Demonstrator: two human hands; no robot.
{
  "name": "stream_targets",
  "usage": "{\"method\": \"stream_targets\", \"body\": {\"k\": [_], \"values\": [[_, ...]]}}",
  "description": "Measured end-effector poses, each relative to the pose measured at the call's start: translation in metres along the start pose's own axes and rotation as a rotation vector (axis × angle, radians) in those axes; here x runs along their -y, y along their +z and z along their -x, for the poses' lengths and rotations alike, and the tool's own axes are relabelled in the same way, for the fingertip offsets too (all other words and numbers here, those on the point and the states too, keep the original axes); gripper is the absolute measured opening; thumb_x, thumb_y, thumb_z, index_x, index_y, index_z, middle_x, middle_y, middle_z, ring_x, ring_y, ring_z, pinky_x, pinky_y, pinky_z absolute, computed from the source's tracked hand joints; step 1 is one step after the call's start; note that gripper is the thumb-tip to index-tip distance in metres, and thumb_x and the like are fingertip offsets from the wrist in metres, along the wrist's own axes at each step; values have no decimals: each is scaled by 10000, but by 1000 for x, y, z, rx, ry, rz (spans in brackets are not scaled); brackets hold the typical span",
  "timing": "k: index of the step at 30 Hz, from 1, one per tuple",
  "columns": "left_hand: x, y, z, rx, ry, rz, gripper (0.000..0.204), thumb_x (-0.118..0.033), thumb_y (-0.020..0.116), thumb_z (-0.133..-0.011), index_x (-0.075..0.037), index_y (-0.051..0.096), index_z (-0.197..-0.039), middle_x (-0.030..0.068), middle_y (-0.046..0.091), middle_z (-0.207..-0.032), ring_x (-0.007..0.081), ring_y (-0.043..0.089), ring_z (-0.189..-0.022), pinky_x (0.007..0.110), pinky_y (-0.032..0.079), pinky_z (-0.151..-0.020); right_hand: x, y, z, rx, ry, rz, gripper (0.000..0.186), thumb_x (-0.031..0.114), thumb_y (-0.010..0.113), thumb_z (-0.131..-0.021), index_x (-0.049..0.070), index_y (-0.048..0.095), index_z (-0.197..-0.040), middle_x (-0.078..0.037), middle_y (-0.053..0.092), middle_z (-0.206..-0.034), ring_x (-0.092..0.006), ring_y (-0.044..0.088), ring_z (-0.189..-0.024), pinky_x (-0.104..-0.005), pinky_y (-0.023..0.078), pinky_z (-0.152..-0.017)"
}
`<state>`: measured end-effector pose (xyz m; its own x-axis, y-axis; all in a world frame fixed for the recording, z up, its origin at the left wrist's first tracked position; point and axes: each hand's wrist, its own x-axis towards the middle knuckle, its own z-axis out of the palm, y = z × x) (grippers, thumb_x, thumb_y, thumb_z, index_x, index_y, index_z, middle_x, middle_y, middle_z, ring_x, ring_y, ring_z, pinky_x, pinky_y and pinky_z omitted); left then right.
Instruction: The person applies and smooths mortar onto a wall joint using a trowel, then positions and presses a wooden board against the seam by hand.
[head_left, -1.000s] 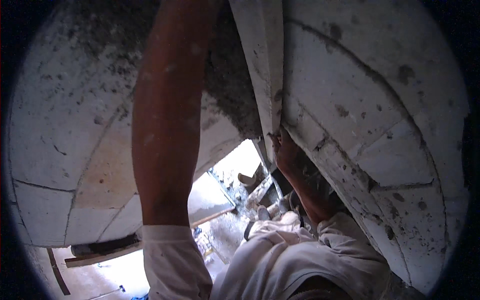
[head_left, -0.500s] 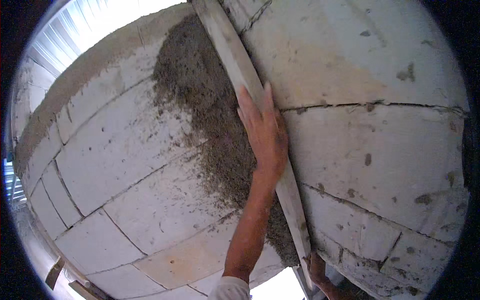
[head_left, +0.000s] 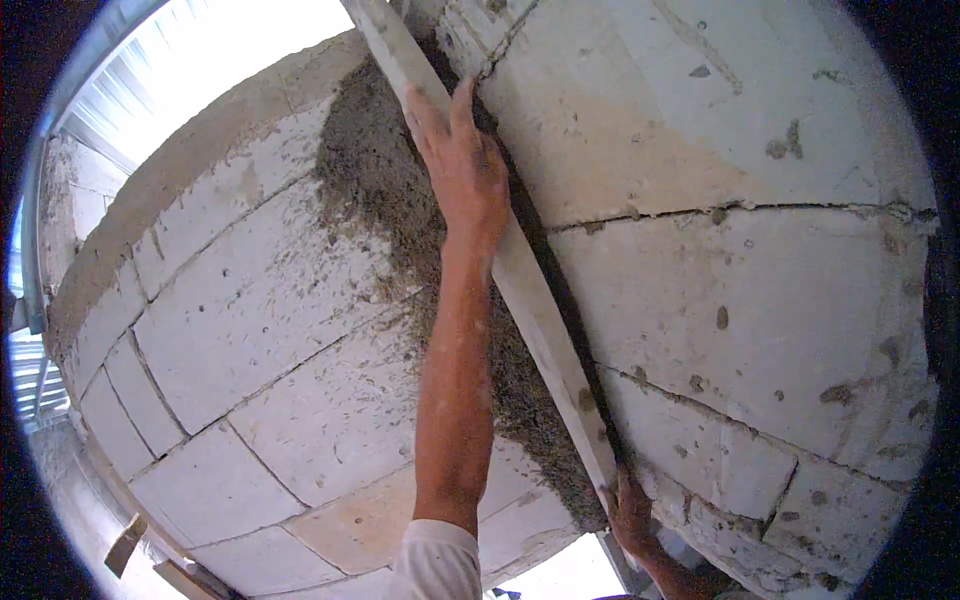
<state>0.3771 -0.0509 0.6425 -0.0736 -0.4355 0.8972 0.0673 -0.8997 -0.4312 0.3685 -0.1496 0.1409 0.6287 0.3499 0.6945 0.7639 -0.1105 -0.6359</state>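
A long, pale straightedge board [head_left: 545, 330] stands at a slant along the inner corner between two block walls. My left hand [head_left: 465, 180] grips its upper part, fingers over the left edge and thumb at the right. Near the lower end, my right hand [head_left: 630, 515] is wrapped round the board, partly hidden by the edge. Wet grey-brown mortar [head_left: 375, 150] covers a rough band on the left wall beside the board. A dark mortar strip [head_left: 555, 260] shows along the board's right side, in the corner.
Pale block walls with dark joints rise on the left [head_left: 270, 270] and right [head_left: 740, 310]; the right one has mortar spots. A brown mortar band [head_left: 190, 150] edges the left wall's top. Corrugated sheeting [head_left: 120, 100] and bright light lie beyond. Wood pieces [head_left: 125, 545] are at lower left.
The board has shifted left, away from the corner, uncovering a dark mortar strip on its right. My left hand has moved up and left with it; my right hand stays near the lower end.
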Motion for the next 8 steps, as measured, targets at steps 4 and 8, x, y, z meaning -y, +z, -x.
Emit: {"method": "stream_targets", "body": {"k": [4,8], "values": [[-38,-35,58,72,-68,-57,669,128,543,-743,-144,468,-1350,295,116,-1538,505,156,-1405,536,226,-1142,-34,14,56,62,-25,19,526,147,634,-896,-24,416,-1342,-306,544,-1202,-441,569,-1067,-477,458,-912],[-42,-50,76,107,-110,-126,583,115,495,-760,-113,536,-1294,289,146,-1544,457,150,-1434,512,200,-1151,-78,51,86,372,449,-587,606,198,596,-943,82,283,-1449,-231,503,-1336,-398,520,-1189,-478,398,-1019]]}}
